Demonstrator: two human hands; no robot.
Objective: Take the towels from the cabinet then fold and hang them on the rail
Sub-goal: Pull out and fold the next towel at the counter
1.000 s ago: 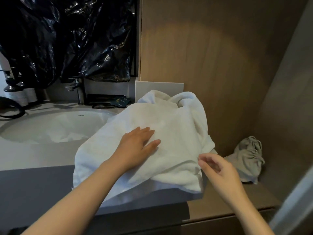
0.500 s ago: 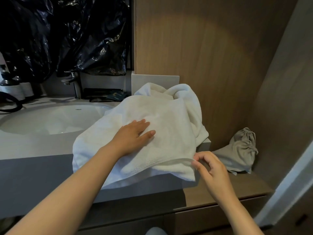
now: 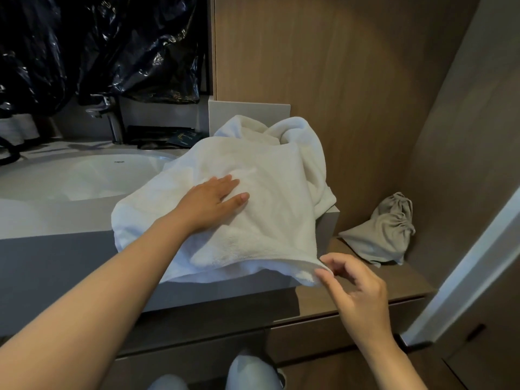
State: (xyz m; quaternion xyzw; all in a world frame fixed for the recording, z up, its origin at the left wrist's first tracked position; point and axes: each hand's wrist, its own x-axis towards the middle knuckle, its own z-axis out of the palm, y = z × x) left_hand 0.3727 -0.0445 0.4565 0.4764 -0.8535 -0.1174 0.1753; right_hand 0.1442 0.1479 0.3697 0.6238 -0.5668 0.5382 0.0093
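While our left hand (image 3: 213, 201) lies flat on towel (image 3: 267, 170), heaped on counter (image 3: 42, 220) right of sink (image 3: 84, 178), our right hand (image 3: 354, 288) pinches near-right corner; thin pinch may slip, overhang dragging towel floorward.

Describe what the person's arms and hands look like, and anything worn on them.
Both arms are bare as far as the frame shows: no sleeve on the left forearm or the right forearm. The left hand and right hand wear no gloves, and no ring, watch or bracelet is visible.

Fluffy white terry-cloth towel (image 3: 261, 198); glossy ceramic sink (image 3: 84, 175); matt wood-grain wall panel (image 3: 323, 52); crinkled glossy black plastic (image 3: 98, 46).
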